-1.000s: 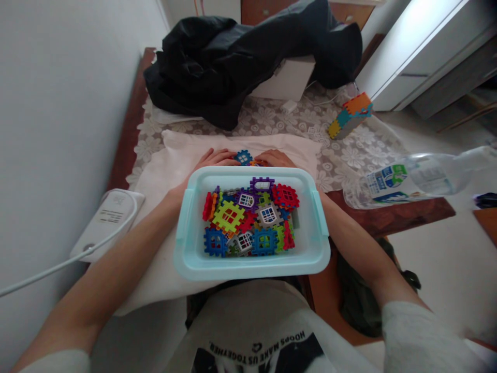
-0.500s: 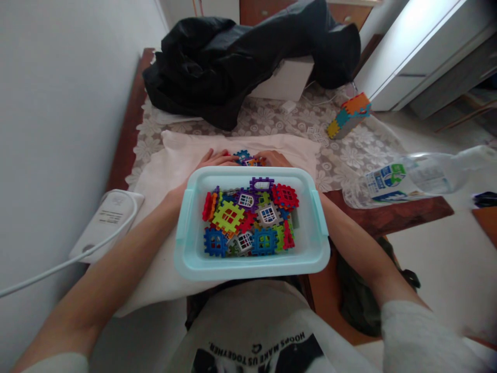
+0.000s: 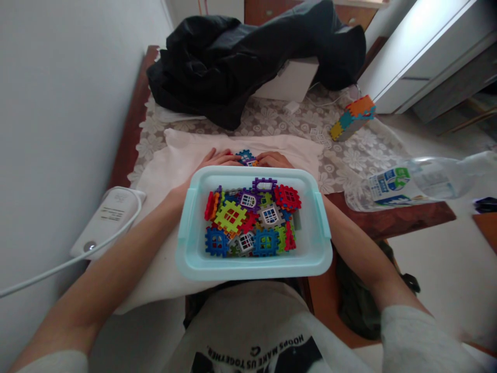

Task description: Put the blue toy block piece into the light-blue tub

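A pale blue plastic tub point(image 3: 186, 248) sits close to me, filled with several colourful interlocking window tiles point(image 3: 252, 220). Behind its far rim my left hand point(image 3: 215, 157) and my right hand point(image 3: 274, 159) meet on a small cluster of tiles point(image 3: 246, 157), blue on top, which both hands grip on the white cloth point(image 3: 174, 155). The tub's rim hides the fingers' lower parts and most of the cluster.
A black jacket point(image 3: 240, 52) lies over a white box point(image 3: 289, 80) at the back. A built block of tiles point(image 3: 351, 117) stands on the lace tablecloth at right. A plastic bottle point(image 3: 419, 181) lies at the table's right edge. A white device point(image 3: 106, 217) with cable sits left.
Both hands have drawn slightly closer together around the tile cluster. The view has shifted a little; the tub and the other things stay in place.
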`<state>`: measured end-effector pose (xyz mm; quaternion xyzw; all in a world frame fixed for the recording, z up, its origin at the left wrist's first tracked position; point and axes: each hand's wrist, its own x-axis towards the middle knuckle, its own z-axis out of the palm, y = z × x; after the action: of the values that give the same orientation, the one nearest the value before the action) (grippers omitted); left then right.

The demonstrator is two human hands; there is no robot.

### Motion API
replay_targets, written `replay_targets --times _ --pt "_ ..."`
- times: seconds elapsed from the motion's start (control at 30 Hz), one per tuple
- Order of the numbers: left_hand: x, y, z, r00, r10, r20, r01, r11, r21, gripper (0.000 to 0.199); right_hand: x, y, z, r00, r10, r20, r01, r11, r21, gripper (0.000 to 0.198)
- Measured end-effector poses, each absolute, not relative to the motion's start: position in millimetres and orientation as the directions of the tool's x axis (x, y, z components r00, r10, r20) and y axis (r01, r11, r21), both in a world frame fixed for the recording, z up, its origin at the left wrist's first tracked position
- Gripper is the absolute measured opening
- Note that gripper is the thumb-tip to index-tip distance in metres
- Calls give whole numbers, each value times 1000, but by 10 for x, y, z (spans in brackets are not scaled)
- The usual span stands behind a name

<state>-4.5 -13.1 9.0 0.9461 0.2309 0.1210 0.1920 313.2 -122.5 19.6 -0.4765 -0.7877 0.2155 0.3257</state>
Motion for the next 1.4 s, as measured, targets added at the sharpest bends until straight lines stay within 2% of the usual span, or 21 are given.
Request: replay_targets --times 0.17,0.3,0.63,0.73,0.93,1.23,1.4 --pt "-42 -103 84 865 485 129 393 -815 425 52 3210 -1093 36 -220 912 346 698 395 -598 12" --pt "-70 -119 89 875 463 140 371 -829 419 54 3249 -1043 -50 -157 923 350 741 344 -576 18" --pt "-52 -134 118 871 469 148 377 -830 412 50 3285 -1120 -40 -264 909 324 699 411 -585 45" --pt "-41 -127 108 866 483 132 394 -820 415 49 3296 -1095 -58 -278 911 304 708 408 -576 44" --pt "-63 -93 31 867 478 143 390 -828 403 52 3300 -1038 -25 -246 916 317 724 391 -569 28" --pt "-43 -81 25 862 482 156 390 -829 401 49 3272 -1028 -83 -190 941 281 793 316 -521 33" --pt "-51 -109 55 864 475 165 379 -831 407 50 3264 -1054 -39 -159 938 308 764 315 -563 34"
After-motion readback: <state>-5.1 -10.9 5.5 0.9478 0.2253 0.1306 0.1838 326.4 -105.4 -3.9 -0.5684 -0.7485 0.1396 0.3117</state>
